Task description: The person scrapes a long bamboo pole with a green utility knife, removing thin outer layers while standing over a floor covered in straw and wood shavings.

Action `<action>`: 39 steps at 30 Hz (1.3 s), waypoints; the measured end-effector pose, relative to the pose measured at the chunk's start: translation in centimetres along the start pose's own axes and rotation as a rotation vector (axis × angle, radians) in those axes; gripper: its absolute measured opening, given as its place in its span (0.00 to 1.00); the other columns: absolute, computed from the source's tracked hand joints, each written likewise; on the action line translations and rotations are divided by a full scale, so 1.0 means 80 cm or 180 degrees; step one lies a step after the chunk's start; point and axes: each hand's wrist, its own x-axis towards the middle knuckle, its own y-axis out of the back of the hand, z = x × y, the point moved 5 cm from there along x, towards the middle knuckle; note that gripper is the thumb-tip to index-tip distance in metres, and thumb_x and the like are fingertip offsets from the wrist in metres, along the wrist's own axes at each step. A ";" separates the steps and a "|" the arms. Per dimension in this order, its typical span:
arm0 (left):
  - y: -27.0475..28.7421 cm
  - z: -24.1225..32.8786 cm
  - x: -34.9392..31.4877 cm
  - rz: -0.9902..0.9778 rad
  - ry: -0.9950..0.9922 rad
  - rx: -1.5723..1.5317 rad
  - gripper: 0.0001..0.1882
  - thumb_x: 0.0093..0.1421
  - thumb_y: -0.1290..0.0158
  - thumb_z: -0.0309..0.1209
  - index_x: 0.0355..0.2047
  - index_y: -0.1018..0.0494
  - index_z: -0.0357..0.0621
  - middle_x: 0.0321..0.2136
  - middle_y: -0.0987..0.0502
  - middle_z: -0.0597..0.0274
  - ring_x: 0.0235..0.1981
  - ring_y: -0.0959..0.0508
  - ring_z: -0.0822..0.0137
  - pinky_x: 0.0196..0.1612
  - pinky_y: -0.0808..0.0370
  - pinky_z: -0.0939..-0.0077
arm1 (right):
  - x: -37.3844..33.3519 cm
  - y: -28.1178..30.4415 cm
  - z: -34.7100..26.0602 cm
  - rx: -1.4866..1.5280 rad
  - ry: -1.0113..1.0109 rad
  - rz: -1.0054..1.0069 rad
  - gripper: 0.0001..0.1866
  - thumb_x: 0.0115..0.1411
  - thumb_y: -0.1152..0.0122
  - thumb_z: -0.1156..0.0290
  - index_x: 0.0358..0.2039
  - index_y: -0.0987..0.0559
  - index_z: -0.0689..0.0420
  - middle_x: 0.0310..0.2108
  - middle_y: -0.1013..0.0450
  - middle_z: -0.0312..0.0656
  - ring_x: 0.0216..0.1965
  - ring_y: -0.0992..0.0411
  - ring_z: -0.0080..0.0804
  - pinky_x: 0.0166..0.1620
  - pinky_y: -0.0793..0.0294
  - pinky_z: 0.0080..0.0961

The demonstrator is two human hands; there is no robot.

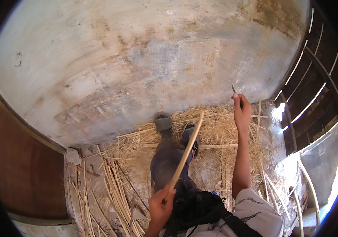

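My left hand [161, 205] is closed round the lower end of a pale bamboo strip [186, 152], which slants up and to the right in front of my legs. Held out to the right, my right hand [241, 108] grips a small knife [233, 88] whose thin blade points up and to the left. The knife and the strip are well apart. Most of the knife's handle is hidden in my fingers.
Straw-like shavings [220, 118] cover the floor round my feet. A bundle of split strips [117, 189] lies at the left. Ahead stands a stained plaster wall [157, 59], with a brown panel [23, 158] at left and dark slatted boards [311, 87] at right. Curved poles [310, 185] lean at the lower right.
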 end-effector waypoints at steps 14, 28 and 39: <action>0.004 0.045 0.059 0.0584 -0.0284 -0.0277 0.24 0.61 0.33 0.21 0.58 0.19 0.39 0.24 0.25 0.62 0.23 0.32 0.77 0.26 0.35 0.76 | -0.190 -0.016 -0.157 0.1045 0.2068 -0.1915 0.17 0.56 0.21 0.58 0.39 0.15 0.54 0.28 0.22 0.37 0.24 0.23 0.37 0.27 0.26 0.31; 0.001 0.063 0.051 0.0400 -0.0158 -0.0026 0.23 0.64 0.35 0.22 0.59 0.21 0.31 0.31 0.18 0.54 0.32 0.22 0.74 0.35 0.25 0.75 | -0.185 -0.017 -0.153 0.0818 0.2117 -0.1364 0.16 0.52 0.19 0.57 0.35 0.14 0.52 0.22 0.26 0.32 0.18 0.28 0.32 0.23 0.30 0.30; 0.003 0.049 0.041 0.0506 -0.0302 -0.0072 0.21 0.64 0.36 0.21 0.58 0.21 0.29 0.29 0.19 0.55 0.29 0.25 0.75 0.33 0.29 0.77 | -0.151 -0.025 -0.149 0.0749 0.2001 -0.1177 0.14 0.55 0.21 0.61 0.37 0.13 0.55 0.26 0.20 0.38 0.23 0.22 0.36 0.26 0.25 0.30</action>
